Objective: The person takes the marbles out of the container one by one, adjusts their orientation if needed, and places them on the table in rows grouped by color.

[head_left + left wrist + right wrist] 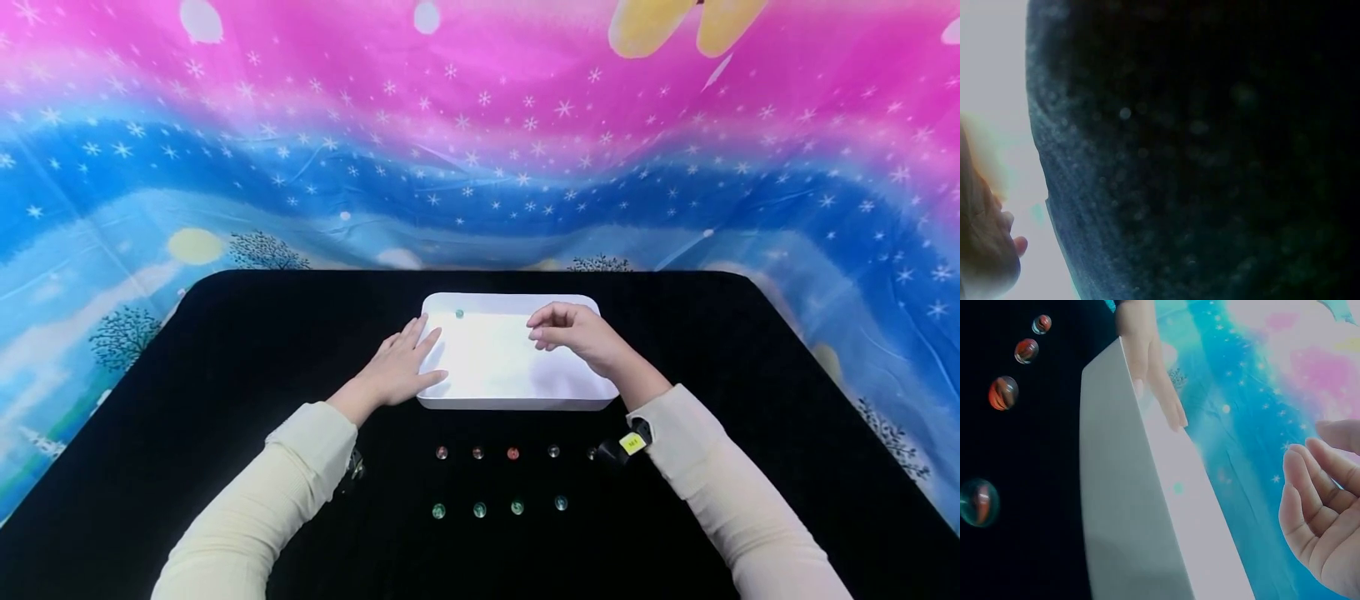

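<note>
A white rectangular tray [517, 403] rests on the black cloth, with one green marble [460, 314] inside near its far left corner. My left hand [393, 367] lies at the tray's left end, fingers spread and straight over the rim. Above the right part of the tray is my right hand [573, 333], its fingers loosely bent. Between that hand's fingertips and thumb I see nothing in the right wrist view. In front of the tray stands a row of reddish and clear marbles [513, 453], and nearer still a row of greenish marbles [517, 507].
The black-covered table [225, 375] has rounded far corners. Behind it hangs a pink and blue snowflake-patterned cloth [480, 167]. A black wrist device with a yellow label [632, 443] sits at my right cuff, close to the rightmost marble of the far row.
</note>
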`<move>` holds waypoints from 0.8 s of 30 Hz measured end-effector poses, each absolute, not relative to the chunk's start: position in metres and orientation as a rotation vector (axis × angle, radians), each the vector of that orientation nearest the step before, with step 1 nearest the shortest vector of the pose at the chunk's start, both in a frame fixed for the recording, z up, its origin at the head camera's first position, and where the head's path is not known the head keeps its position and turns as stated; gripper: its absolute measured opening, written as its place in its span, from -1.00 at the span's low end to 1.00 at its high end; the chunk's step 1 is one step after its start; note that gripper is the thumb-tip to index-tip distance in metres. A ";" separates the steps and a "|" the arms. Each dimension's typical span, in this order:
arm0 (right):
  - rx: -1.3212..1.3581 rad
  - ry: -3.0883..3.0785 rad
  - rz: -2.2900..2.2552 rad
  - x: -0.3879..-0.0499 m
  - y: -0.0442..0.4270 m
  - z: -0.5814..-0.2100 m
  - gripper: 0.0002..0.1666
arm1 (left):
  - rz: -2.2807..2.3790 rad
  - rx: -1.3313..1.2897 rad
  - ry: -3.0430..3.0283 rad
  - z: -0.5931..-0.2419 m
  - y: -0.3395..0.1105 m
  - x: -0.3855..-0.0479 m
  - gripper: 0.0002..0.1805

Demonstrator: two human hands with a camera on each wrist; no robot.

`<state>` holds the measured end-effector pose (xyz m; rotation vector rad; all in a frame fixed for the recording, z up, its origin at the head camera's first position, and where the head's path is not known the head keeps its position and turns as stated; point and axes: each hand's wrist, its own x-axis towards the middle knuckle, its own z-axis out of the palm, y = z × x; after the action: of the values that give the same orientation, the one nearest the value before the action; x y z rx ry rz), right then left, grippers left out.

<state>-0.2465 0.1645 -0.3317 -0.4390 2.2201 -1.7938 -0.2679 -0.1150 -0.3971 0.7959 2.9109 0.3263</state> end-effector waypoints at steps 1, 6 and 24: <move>-0.439 2.228 -1.783 -0.249 0.164 -0.331 -0.73 | 0.325 0.797 2.910 -0.397 -0.115 -0.268 -0.23; -0.433 2.271 -1.737 -0.258 0.159 -0.330 -0.72 | 0.307 0.796 2.909 -0.398 -0.116 -0.268 -0.22; -0.276 2.314 -1.678 -0.296 0.138 -0.331 -0.68 | 0.307 0.792 2.910 -0.396 -0.114 -0.267 -0.22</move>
<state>-0.2965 0.1377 -0.3312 -0.2762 2.3142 -1.6785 -0.2670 -0.1145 -0.3959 0.7922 2.9099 0.3074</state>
